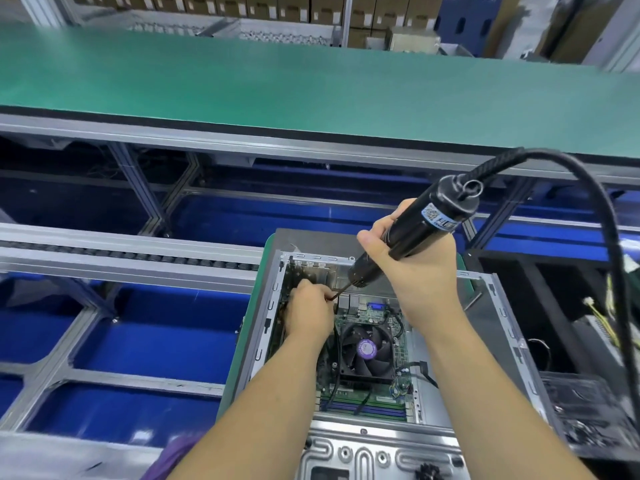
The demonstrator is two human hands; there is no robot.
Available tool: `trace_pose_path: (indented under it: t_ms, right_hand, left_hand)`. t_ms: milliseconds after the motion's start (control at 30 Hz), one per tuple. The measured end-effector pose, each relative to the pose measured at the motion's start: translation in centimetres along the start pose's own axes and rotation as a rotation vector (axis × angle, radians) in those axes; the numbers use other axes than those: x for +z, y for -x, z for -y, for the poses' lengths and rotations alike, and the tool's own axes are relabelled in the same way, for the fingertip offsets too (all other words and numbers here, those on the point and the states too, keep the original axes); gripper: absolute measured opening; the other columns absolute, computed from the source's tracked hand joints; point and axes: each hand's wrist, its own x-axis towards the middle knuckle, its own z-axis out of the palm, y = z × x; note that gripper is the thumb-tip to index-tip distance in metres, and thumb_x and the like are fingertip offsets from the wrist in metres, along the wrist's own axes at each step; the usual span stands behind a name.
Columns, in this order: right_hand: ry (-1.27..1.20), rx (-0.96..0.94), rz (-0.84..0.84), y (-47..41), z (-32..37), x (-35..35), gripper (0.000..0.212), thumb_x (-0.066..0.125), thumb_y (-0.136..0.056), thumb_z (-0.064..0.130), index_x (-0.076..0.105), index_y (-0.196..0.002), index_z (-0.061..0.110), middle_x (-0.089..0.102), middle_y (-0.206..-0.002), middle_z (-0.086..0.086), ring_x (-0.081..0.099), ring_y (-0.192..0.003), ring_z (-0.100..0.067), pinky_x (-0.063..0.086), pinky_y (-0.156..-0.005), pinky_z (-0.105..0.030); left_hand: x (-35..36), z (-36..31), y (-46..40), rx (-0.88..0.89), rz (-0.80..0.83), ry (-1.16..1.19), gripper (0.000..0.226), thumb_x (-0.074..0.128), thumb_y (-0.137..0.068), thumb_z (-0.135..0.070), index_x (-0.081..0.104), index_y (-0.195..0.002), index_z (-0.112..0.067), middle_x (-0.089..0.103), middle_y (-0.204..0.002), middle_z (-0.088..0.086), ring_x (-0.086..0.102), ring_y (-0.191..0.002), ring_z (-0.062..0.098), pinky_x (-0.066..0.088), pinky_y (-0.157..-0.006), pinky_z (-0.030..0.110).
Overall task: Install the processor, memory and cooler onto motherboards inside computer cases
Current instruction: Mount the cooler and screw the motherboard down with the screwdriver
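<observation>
An open metal computer case (pixel 498 306) lies in front of me with a green motherboard (pixel 394 386) inside. A black cooler fan (pixel 367 351) with a purple centre label sits on the board. Memory slots (pixel 363 405) run along the board's near edge. My right hand (pixel 412 265) grips a black electric screwdriver (pixel 426 223), tilted down to the left. Its bit (pixel 337 292) ends at my left hand (pixel 308 310), whose fingers pinch the bit tip near the case's far left corner. What sits under the tip is hidden.
The screwdriver's thick black cable (pixel 602 216) loops up and down the right side. A green conveyor belt (pixel 277 84) runs across behind. A grey roller rail (pixel 121 251) and blue bins (pixel 156 341) lie left. A black tray (pixel 595 420) of parts stands right.
</observation>
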Motion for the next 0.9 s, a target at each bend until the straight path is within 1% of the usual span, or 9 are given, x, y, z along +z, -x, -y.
trace_pose_path:
  t_ms: [67,100,200,267,367,467,600,733,900]
  right_hand:
    - [-0.009,-0.002,-0.006,-0.1,-0.2,0.0,0.035,0.078,-0.08,0.01,0.061,-0.074,0.04,0.063,-0.075,-0.001,0.061,-0.072,-0.014,0.049,-0.076,-0.018]
    - [-0.014,0.001,-0.007,-0.1,-0.3,0.1,0.037,0.078,-0.081,0.009,0.061,-0.074,0.041,0.063,-0.075,0.0,0.061,-0.073,-0.014,0.049,-0.076,-0.018]
    - [-0.037,0.002,-0.004,-0.2,-0.6,0.2,0.04,0.078,-0.083,0.004,0.062,-0.076,0.04,0.064,-0.076,0.002,0.061,-0.073,-0.013,0.048,-0.076,-0.015]
    - [-0.037,-0.002,0.006,-0.3,-0.8,0.3,0.04,0.078,-0.083,0.004,0.062,-0.076,0.04,0.063,-0.075,0.003,0.06,-0.073,-0.013,0.049,-0.075,-0.016]
    - [-0.058,0.014,0.004,-0.4,-1.1,0.5,0.037,0.078,-0.081,0.009,0.062,-0.077,0.042,0.064,-0.075,0.002,0.06,-0.073,-0.015,0.05,-0.076,-0.02]
    - [-0.065,0.027,0.002,-0.3,-1.6,0.9,0.035,0.078,-0.08,0.01,0.065,-0.079,0.043,0.064,-0.075,0.0,0.061,-0.074,-0.018,0.052,-0.078,-0.025]
    - [-0.044,0.053,0.01,-0.3,-2.1,1.1,0.028,0.082,-0.075,0.018,0.066,-0.076,0.042,0.064,-0.075,-0.001,0.062,-0.075,-0.02,0.054,-0.079,-0.029]
    - [-0.034,0.07,0.023,-0.2,-2.4,1.2,0.019,0.081,-0.069,0.03,0.065,-0.074,0.037,0.063,-0.081,-0.017,0.062,-0.08,-0.034,0.055,-0.085,-0.043]
    - [-0.034,0.06,0.031,-0.3,-2.9,1.4,0.019,0.081,-0.071,0.028,0.064,-0.073,0.036,0.06,-0.081,-0.021,0.059,-0.078,-0.039,0.055,-0.079,-0.044]
  left_hand:
    - [0.1,0.0,0.1,-0.028,0.006,0.055,0.006,0.067,-0.093,-0.021,0.065,-0.095,-0.027,0.062,-0.105,0.004,0.061,-0.083,0.02,0.039,-0.053,0.026]
    - [0.0,0.0,0.1,-0.032,0.011,0.073,0.006,0.066,-0.094,-0.021,0.065,-0.096,-0.026,0.062,-0.107,0.005,0.062,-0.085,0.022,0.042,-0.055,0.029]
    - [-0.1,0.0,0.1,-0.026,0.042,0.059,0.021,0.064,-0.094,-0.019,0.066,-0.113,-0.027,0.057,-0.116,0.005,0.062,-0.096,0.026,0.054,-0.072,0.038]
    - [-0.3,0.1,0.2,-0.044,0.037,0.042,0.027,0.065,-0.092,-0.02,0.061,-0.119,-0.025,0.054,-0.117,0.003,0.06,-0.097,0.024,0.055,-0.078,0.039]
    - [-0.7,0.5,0.8,-0.143,0.045,0.009,0.029,0.069,-0.087,-0.023,0.054,-0.11,-0.019,0.056,-0.101,-0.001,0.057,-0.088,0.021,0.05,-0.066,0.034]
    - [-1.1,1.0,1.5,-0.243,0.126,-0.125,0.031,0.068,-0.088,-0.021,0.055,-0.115,-0.015,0.052,-0.091,-0.002,0.053,-0.082,0.019,0.038,-0.055,0.027]
    - [-1.2,0.9,1.9,-0.256,0.222,-0.242,0.035,0.062,-0.092,-0.024,0.051,-0.124,-0.018,0.06,-0.107,0.002,0.049,-0.085,0.021,0.04,-0.064,0.031]
    - [-1.3,0.8,2.0,-0.243,0.227,-0.266,0.031,0.06,-0.091,-0.021,0.051,-0.121,-0.019,0.052,-0.093,0.0,0.051,-0.083,0.02,0.038,-0.061,0.03]
    - [-1.1,0.8,1.9,-0.253,0.246,-0.239,0.031,0.061,-0.091,-0.019,0.052,-0.121,-0.018,0.054,-0.094,0.0,0.053,-0.083,0.021,0.041,-0.063,0.03]
